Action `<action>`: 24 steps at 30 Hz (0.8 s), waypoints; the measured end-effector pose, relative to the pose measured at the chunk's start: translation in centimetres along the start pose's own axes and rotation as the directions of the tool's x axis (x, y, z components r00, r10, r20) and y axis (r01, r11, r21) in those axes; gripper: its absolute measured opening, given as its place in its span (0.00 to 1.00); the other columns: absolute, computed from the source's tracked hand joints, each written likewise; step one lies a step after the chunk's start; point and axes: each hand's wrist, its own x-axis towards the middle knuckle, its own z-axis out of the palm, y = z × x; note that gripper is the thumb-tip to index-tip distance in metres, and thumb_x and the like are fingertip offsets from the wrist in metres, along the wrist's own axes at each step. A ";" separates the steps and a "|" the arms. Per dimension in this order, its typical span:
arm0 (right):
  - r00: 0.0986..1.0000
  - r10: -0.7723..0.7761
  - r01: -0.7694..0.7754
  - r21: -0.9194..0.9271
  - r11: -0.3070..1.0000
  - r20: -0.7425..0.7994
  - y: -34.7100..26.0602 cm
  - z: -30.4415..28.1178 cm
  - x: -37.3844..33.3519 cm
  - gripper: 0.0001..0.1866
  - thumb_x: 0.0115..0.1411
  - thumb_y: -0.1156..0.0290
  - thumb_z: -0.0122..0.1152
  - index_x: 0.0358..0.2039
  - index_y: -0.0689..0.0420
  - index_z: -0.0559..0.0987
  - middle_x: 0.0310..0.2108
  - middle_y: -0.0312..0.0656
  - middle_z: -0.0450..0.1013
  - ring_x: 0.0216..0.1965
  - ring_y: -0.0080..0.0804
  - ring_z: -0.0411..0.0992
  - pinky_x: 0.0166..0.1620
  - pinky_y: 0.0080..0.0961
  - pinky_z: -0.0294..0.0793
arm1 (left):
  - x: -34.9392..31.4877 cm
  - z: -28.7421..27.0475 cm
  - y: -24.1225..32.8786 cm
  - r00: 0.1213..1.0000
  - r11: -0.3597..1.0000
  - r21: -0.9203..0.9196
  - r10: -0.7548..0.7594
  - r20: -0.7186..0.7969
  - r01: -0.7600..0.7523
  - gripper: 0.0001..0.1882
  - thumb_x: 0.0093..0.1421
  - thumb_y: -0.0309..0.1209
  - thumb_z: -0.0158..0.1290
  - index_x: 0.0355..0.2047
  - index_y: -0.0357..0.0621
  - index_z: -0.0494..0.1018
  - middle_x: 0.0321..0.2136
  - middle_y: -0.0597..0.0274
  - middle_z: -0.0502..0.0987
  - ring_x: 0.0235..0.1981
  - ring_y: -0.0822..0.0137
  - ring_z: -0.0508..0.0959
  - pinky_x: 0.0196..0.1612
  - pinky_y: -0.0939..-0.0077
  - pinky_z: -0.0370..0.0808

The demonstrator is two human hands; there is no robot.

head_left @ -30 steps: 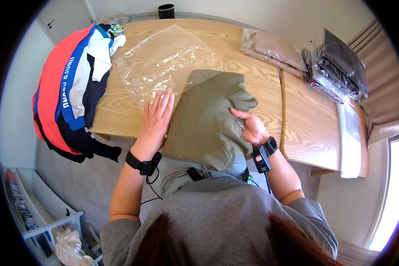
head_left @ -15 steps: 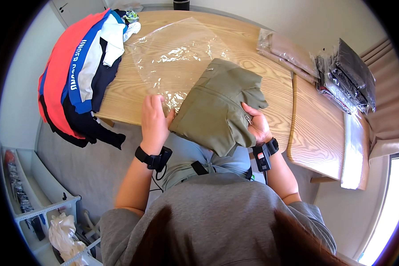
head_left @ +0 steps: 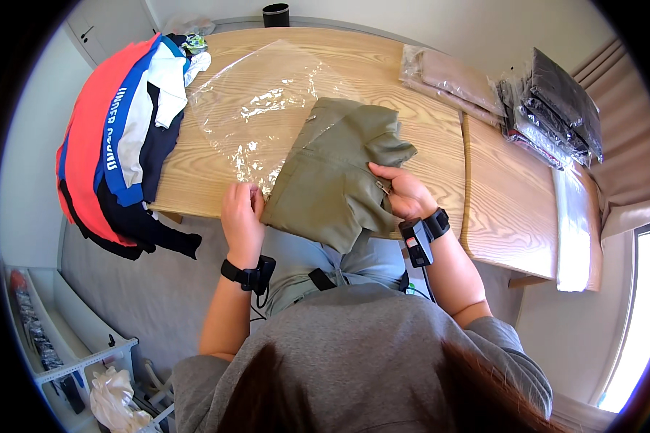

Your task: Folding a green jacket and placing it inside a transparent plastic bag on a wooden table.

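A folded olive-green garment with small metal zips lies at the table's front edge, its near end hanging over above my lap. My right hand grips its right side, thumb on top beside a zip. A large clear plastic bag is spread flat beyond and to the left of the garment and seems to overlap its far left part. My left hand is closed at the bag's near edge, pinching the plastic beside the garment's left corner. Its fingertips are partly hidden.
A pile of clothes hangs over the table's left end. Bagged beige garments and a stack of bagged dark garments lie at the right. Flat clear bags lie on the right table. A white storage rack stands lower left.
My left hand has drawn its fingers together at the bag's edge. The garment and right hand sit slightly further left in view; the whole view has shifted a little too.
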 end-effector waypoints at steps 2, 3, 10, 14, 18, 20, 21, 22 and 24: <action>0.997 -0.057 0.056 -0.019 0.998 -0.055 0.3 0.4 0.0 0.17 0.66 0.68 0.46 0.50 0.68 0.68 0.48 0.54 0.71 0.48 0.44 0.72 0.53 0.39 0.72 | 0.0 0.2 -0.1 1.000 1.000 0.015 0.003 -0.014 -0.002 0.06 0.51 0.18 0.53 0.29 0.38 0.68 0.25 0.54 0.69 0.28 0.53 0.71 0.30 0.63 0.68; 0.996 -0.091 0.092 0.067 0.994 -0.008 0.7 -0.3 0.5 0.18 0.66 0.68 0.45 0.50 0.68 0.68 0.48 0.54 0.70 0.48 0.44 0.71 0.54 0.39 0.71 | 0.0 0.3 0.0 1.000 1.000 -0.016 0.013 -0.018 -0.013 0.06 0.51 0.18 0.53 0.30 0.38 0.69 0.25 0.53 0.70 0.28 0.52 0.71 0.30 0.63 0.68; 0.992 -0.126 0.125 0.139 0.982 0.000 2.0 -1.2 0.8 0.19 0.67 0.66 0.44 0.51 0.68 0.67 0.49 0.52 0.70 0.50 0.44 0.70 0.56 0.40 0.68 | 0.5 0.1 0.8 0.999 0.996 -0.069 -0.052 -0.001 0.052 0.07 0.52 0.18 0.51 0.32 0.37 0.69 0.26 0.51 0.70 0.28 0.52 0.72 0.30 0.64 0.70; 0.994 -0.103 0.094 0.194 0.976 0.038 1.9 -1.1 0.5 0.20 0.67 0.65 0.45 0.52 0.68 0.66 0.51 0.53 0.69 0.51 0.45 0.69 0.58 0.41 0.66 | 1.1 0.1 0.7 0.997 0.990 -0.137 -0.030 -0.065 0.020 0.06 0.52 0.17 0.52 0.31 0.36 0.69 0.26 0.51 0.70 0.27 0.52 0.72 0.29 0.65 0.69; 0.984 -0.099 0.045 0.328 0.944 0.150 2.3 -1.4 1.3 0.21 0.67 0.65 0.45 0.53 0.68 0.66 0.51 0.54 0.69 0.52 0.46 0.68 0.58 0.43 0.66 | 0.9 0.3 0.9 0.996 0.989 -0.146 -0.011 -0.090 -0.002 0.07 0.51 0.17 0.52 0.31 0.36 0.69 0.25 0.51 0.70 0.26 0.53 0.71 0.30 0.66 0.69; 0.981 -0.114 0.056 0.334 0.941 0.156 2.4 -1.6 1.3 0.21 0.67 0.65 0.44 0.52 0.68 0.67 0.51 0.54 0.69 0.52 0.47 0.68 0.58 0.44 0.66 | 1.0 0.1 1.0 0.991 0.989 -0.149 -0.026 -0.128 0.007 0.07 0.51 0.16 0.53 0.31 0.36 0.70 0.25 0.52 0.69 0.25 0.55 0.70 0.29 0.68 0.70; 0.988 -0.116 0.081 0.287 0.954 0.106 2.3 -1.7 1.3 0.20 0.67 0.65 0.44 0.52 0.68 0.67 0.51 0.54 0.69 0.52 0.47 0.69 0.58 0.44 0.66 | 1.0 0.2 1.1 0.992 0.989 -0.150 -0.027 -0.126 0.008 0.07 0.51 0.16 0.53 0.31 0.36 0.70 0.25 0.52 0.69 0.25 0.55 0.70 0.29 0.68 0.70; 0.991 -0.118 0.101 0.236 0.966 0.059 2.3 -1.7 1.3 0.20 0.67 0.65 0.44 0.52 0.68 0.67 0.51 0.54 0.69 0.51 0.47 0.69 0.57 0.44 0.67 | 1.1 0.1 1.1 0.991 0.984 -0.174 -0.052 -0.127 0.030 0.07 0.52 0.16 0.53 0.31 0.36 0.70 0.25 0.53 0.68 0.24 0.57 0.70 0.28 0.69 0.70; 0.982 -0.188 0.188 0.121 0.975 -0.018 2.3 -1.5 1.3 0.18 0.67 0.68 0.45 0.50 0.68 0.68 0.48 0.53 0.71 0.49 0.44 0.71 0.55 0.40 0.70 | 1.1 0.1 1.3 0.988 0.976 -0.212 -0.081 -0.128 0.053 0.06 0.52 0.16 0.53 0.31 0.36 0.70 0.25 0.54 0.67 0.23 0.60 0.70 0.27 0.72 0.69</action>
